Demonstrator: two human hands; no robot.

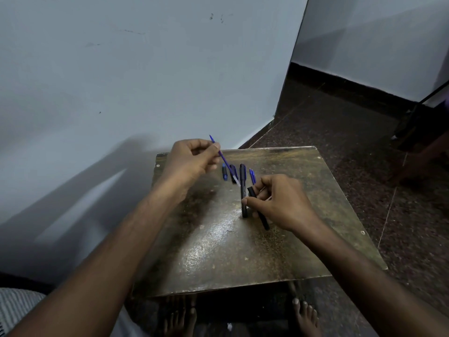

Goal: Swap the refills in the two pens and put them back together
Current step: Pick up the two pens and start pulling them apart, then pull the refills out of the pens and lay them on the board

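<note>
Refill [224, 161] is pinched in left hand [192, 161] at 11 o'clock above table [315, 190]. Empty barrel [258, 207] is gripped by right hand [279, 203]; a capped pen [243, 188] lies beside it at 9 o'clock. Insertion appears underway; tip-to-barrel alignment is required next.

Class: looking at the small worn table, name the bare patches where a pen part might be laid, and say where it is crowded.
Bare: the worn brown tabletop near its front edge, and the right side beyond the right hand. Crowded: the far middle, where black pen barrels and blue caps lie under the left hand with its blue refill.
</note>
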